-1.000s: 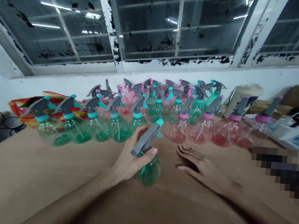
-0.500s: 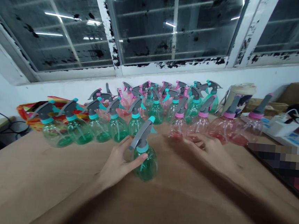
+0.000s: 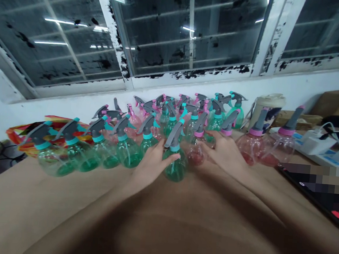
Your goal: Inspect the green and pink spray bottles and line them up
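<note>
My left hand is wrapped round a green spray bottle with a grey trigger head and teal collar; the bottle stands upright on the brown table, close to a row of other green bottles. My right hand lies among the pink spray bottles, its fingers curled against them. I cannot make out whether it grips one.
Several more green and pink spray bottles crowd the back of the table under the window. Two pink bottles stand at the right beside a pale jug, a white power strip and cardboard boxes. A colourful bag lies at the left.
My left hand has pushed the green bottle away from me into the row. My right hand left the bare table and reached forward to the pink bottles.
</note>
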### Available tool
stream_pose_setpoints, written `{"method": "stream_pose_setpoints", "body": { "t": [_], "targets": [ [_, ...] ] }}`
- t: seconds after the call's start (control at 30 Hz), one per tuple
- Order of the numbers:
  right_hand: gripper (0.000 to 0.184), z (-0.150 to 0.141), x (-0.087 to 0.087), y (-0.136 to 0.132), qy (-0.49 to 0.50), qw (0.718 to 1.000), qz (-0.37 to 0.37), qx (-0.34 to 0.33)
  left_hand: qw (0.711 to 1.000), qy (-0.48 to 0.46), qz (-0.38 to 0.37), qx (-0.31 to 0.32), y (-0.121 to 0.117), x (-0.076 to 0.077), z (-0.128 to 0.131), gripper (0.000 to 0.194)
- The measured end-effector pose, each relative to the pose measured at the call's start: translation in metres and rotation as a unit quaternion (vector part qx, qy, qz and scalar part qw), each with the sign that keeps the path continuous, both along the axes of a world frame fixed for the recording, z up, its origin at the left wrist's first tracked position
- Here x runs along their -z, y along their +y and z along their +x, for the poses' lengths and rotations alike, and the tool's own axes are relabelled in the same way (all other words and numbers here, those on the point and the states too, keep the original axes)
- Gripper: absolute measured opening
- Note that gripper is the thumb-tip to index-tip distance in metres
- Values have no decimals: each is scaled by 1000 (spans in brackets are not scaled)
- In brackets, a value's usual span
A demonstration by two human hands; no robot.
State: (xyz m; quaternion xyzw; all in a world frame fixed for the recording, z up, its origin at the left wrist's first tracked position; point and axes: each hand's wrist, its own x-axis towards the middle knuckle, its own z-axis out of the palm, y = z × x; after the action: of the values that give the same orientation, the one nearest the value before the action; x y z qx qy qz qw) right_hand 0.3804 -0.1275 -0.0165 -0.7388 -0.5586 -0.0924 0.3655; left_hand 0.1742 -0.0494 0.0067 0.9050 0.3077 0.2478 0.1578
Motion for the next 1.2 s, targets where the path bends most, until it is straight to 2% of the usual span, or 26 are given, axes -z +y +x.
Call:
{"method": "stream_pose_setpoints", "body": {
  "t": [0.27,0.6,0.77,0.93,1.07,1.2],
  "targets": [
    [49,-3,8,20,2,1000,-12,-2,999,1,23,-22,21,5,16,41],
    [41,-2,9,30,-11,999,-40,26,999,-32,16,-33,38,14,21,42],
    [46,-7,10,15,-33,997,-54,32,997,-62,1,-42,45,21,26,35],
    [47,-19,9,-11,-46,996,-66,38,996,-81,-18,-34,43,20,25,31],
    [46,-29,5,-28,-56,995,-78,36,995,-88,-29,-23,32,19,15,39],
    [48,-39,1,-41,-60,993,-98,38,995,-83,-50,-36,12,19,-7,53]
  ]
}}
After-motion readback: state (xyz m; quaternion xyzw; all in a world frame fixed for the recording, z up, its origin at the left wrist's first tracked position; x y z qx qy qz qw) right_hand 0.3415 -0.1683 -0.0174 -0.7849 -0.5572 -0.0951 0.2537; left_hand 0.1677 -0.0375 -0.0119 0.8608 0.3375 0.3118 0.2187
